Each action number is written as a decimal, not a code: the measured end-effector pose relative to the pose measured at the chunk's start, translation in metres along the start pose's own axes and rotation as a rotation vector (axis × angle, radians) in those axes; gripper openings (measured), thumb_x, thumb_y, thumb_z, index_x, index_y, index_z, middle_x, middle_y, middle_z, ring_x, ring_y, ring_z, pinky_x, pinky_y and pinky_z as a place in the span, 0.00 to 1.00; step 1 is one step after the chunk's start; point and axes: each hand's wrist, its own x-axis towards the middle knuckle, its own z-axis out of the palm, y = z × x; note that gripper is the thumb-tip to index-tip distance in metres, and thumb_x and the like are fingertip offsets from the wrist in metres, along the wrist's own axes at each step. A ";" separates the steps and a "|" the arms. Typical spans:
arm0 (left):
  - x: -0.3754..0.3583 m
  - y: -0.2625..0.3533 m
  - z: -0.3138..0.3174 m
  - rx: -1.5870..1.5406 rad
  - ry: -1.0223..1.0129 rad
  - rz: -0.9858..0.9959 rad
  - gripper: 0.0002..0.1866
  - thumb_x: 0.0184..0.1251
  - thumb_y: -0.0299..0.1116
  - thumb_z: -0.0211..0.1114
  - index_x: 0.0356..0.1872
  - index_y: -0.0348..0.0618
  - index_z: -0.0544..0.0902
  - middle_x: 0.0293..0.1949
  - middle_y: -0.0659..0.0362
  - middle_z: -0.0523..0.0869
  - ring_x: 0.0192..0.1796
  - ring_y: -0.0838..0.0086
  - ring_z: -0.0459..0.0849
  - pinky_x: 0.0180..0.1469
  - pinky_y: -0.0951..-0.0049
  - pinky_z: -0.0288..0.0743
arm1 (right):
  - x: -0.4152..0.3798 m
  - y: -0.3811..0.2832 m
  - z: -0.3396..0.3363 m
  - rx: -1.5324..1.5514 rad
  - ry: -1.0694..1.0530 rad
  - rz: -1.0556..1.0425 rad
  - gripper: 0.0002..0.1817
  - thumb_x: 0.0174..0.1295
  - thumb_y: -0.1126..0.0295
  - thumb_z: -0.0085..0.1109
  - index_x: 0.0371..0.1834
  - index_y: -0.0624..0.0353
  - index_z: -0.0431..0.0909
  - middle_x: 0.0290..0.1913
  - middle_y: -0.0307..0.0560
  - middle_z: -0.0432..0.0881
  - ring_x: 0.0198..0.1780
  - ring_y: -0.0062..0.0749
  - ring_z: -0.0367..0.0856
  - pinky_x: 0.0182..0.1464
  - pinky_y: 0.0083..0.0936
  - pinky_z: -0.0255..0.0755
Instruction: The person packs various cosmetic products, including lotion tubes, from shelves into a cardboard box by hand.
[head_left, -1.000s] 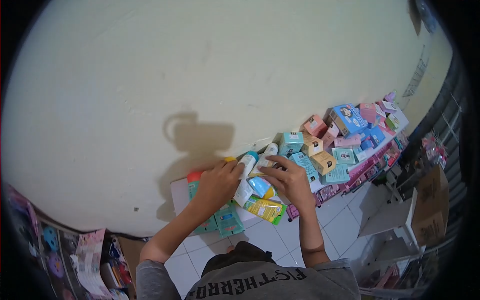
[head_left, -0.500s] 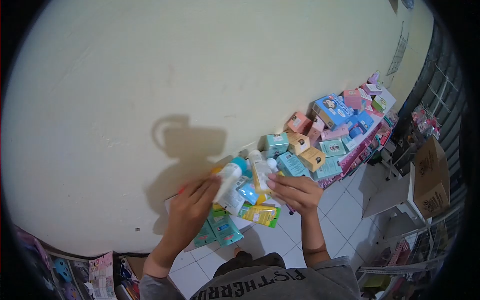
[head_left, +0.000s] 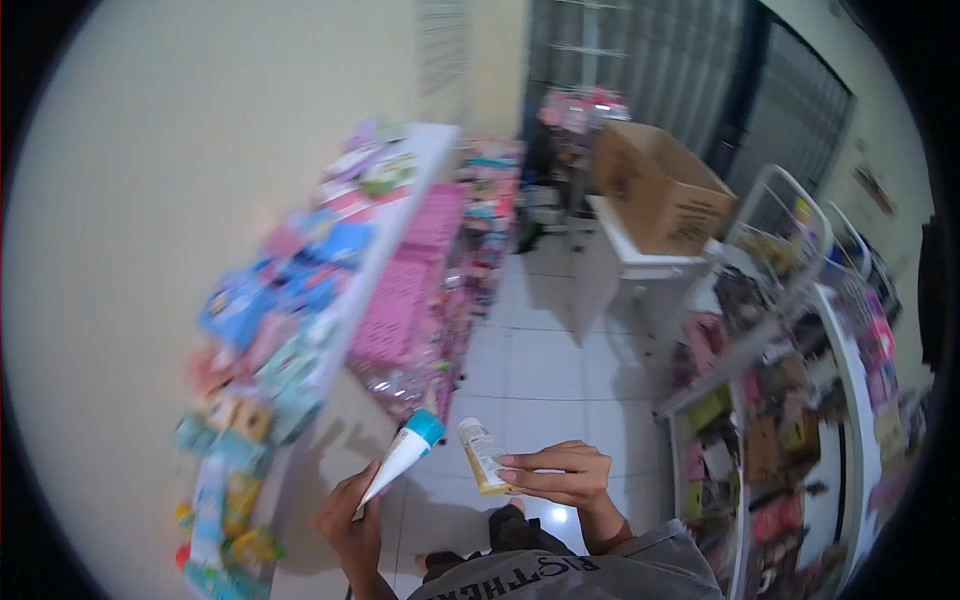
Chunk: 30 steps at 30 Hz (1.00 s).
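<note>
Left hand point(head_left: 350, 525) closed around a white tube with teal cap point(head_left: 403, 455), cap pointing up and away from the body; right hand point(head_left: 560, 475) closed on a small bottle with yellow label point(head_left: 482, 455), pinched between thumb and fingers, both held low over the tiled floor point(head_left: 540, 360). Risk as a judgement: loose pinch on the bottle, so possible slip and fall to the tiles; also possible knock of the tube against the shelf edge point(head_left: 335, 340), crowded with blurred coloured boxes point(head_left: 270, 300) that look easy to push off. More free room toward the middle aisle, less at right near the wire rack point(head_left: 790, 300) and cardboard box point(head_left: 660, 190)
</note>
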 end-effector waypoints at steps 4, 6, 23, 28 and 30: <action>0.020 0.035 0.121 -0.113 -0.270 0.037 0.15 0.42 0.18 0.62 0.37 0.38 0.80 0.29 0.51 0.81 0.30 0.68 0.80 0.32 0.76 0.71 | -0.031 0.024 -0.088 -0.328 0.111 0.209 0.13 0.35 0.72 0.66 0.29 0.57 0.81 0.28 0.46 0.81 0.25 0.30 0.80 0.25 0.17 0.73; 0.028 0.043 0.173 -0.238 -0.385 0.176 0.14 0.45 0.19 0.62 0.37 0.38 0.80 0.29 0.51 0.81 0.29 0.68 0.80 0.31 0.76 0.71 | -0.043 0.036 -0.118 -0.459 0.189 0.313 0.13 0.35 0.73 0.66 0.29 0.57 0.81 0.29 0.46 0.81 0.27 0.30 0.80 0.27 0.17 0.74; 0.150 0.094 0.465 -0.373 -0.621 0.306 0.11 0.48 0.23 0.62 0.35 0.38 0.80 0.23 0.52 0.79 0.23 0.69 0.77 0.25 0.76 0.68 | -0.034 0.234 -0.261 -0.807 0.371 0.548 0.13 0.39 0.74 0.64 0.32 0.51 0.81 0.36 0.41 0.80 0.32 0.26 0.79 0.31 0.17 0.74; 0.210 0.105 0.553 -0.398 -0.539 0.457 0.10 0.48 0.23 0.62 0.34 0.36 0.79 0.23 0.52 0.80 0.23 0.67 0.78 0.25 0.74 0.69 | -0.009 0.308 -0.297 -0.772 0.363 0.608 0.12 0.40 0.74 0.63 0.33 0.52 0.81 0.37 0.42 0.79 0.34 0.28 0.79 0.33 0.18 0.74; 0.231 0.113 0.580 -0.376 -0.553 0.485 0.09 0.48 0.23 0.62 0.34 0.36 0.79 0.23 0.51 0.80 0.24 0.66 0.78 0.26 0.74 0.69 | -0.001 0.333 -0.311 -0.825 0.359 0.602 0.12 0.41 0.74 0.62 0.33 0.52 0.81 0.37 0.41 0.79 0.34 0.28 0.79 0.33 0.17 0.74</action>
